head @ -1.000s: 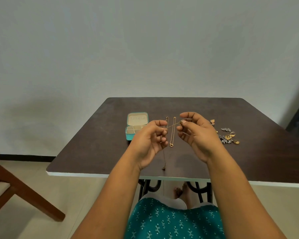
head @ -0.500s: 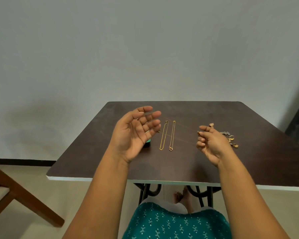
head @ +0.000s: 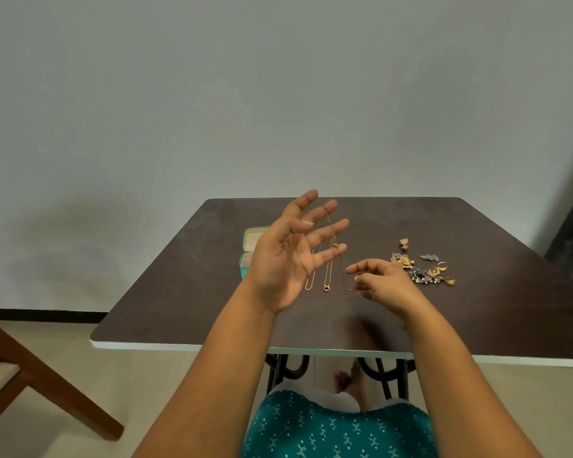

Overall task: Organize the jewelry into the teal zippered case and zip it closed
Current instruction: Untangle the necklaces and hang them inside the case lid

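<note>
Moved: your left hand (head: 288,256) rose, fingers spread, thin chain (head: 330,226) draped over them.
Right grip: right hand (head: 381,280) pinches its lower end.
Case (head: 249,246): open, 9 o'clock.
Next: lower chain inside.

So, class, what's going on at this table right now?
A person sits at a dark table, sorting jewelry. The left hand is raised and spread open, with a thin gold chain draped over its fingers. The right hand is lower, fingers curled, seemingly pinching the chain's other end. Two more chains lie flat on the table. The teal case sits open behind the left hand, and a pile of earrings waits to the right.
</note>
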